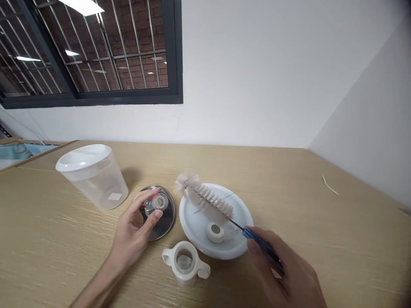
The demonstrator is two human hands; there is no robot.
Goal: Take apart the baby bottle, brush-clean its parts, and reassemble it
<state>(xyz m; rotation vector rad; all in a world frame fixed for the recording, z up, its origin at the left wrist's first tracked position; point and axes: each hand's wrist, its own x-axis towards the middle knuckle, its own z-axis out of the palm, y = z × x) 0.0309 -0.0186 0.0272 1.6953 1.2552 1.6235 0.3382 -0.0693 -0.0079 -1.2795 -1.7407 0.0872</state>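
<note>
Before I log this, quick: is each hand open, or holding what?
Left hand: holding a small clear piece.
Right hand: closed, holding the blue-handled brush.

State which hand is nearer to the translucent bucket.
Left. The left hand is close to the bucket, on its near right, not touching; the right hand is farther off, by the white plate's near right edge.

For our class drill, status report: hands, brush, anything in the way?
Left hand: clear piece between fingers. Right hand: gripping brush, bristles over plate. Possible obstacle: white ring on plate.
</note>
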